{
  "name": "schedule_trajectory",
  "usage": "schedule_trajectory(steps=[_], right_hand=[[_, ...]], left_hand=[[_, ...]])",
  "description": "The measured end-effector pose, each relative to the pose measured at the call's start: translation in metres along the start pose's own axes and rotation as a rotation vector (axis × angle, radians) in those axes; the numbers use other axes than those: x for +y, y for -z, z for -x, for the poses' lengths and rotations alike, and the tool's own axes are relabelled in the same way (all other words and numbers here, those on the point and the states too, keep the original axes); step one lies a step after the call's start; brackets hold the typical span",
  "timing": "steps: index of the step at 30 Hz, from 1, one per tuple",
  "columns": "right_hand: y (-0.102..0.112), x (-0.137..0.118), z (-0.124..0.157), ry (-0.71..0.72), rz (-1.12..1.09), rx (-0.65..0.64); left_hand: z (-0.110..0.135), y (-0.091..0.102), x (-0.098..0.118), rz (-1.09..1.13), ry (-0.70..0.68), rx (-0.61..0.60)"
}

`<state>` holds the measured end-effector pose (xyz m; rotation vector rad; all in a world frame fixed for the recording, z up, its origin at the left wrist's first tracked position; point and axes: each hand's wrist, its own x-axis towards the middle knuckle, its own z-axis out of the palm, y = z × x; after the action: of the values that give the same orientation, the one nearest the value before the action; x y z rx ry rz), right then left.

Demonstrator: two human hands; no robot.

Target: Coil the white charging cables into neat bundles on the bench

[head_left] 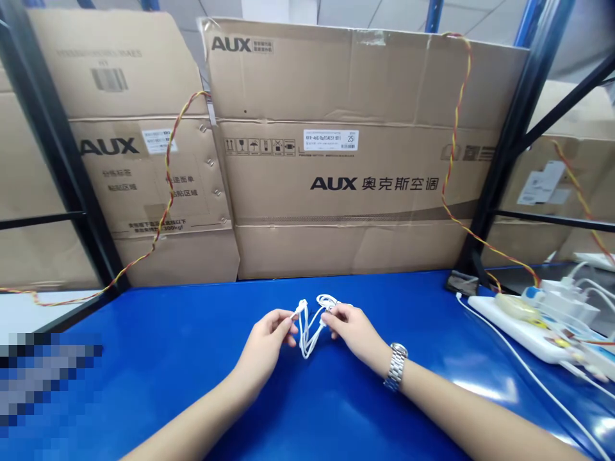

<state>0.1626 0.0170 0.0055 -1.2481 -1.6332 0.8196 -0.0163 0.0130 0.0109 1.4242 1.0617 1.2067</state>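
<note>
Cable [304,337] up over the blue desk [144,390]! Left hand [266,339] pinched one plug end, right hand [348,330] clamped the coiled loops, hands just apart, steel watch [396,366] on that wrist, and a white tray [509,326] of chargers [567,301] sat off right.

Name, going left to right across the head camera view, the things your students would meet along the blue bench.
left hand, white cable, right hand, silver wristwatch, white board, white plug adapters
</note>
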Motion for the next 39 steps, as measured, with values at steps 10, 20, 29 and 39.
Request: schedule_trajectory(steps=[10, 20, 29, 39], right_hand=[[-0.002, -0.002, 0.005, 0.078, 0.105, -0.005], [-0.004, -0.005, 0.007, 0.067, -0.026, -0.063], [-0.004, -0.008, 0.005, 0.02, -0.239, -0.141], [-0.003, -0.004, 0.005, -0.006, -0.391, -0.172]], left_hand=[[0.005, -0.002, 0.001, -0.099, -0.004, 0.011], [0.009, -0.005, 0.002, -0.075, -0.028, -0.067], [0.007, -0.004, 0.003, -0.028, 0.037, -0.111], [0.008, -0.002, 0.004, -0.002, 0.097, -0.124]])
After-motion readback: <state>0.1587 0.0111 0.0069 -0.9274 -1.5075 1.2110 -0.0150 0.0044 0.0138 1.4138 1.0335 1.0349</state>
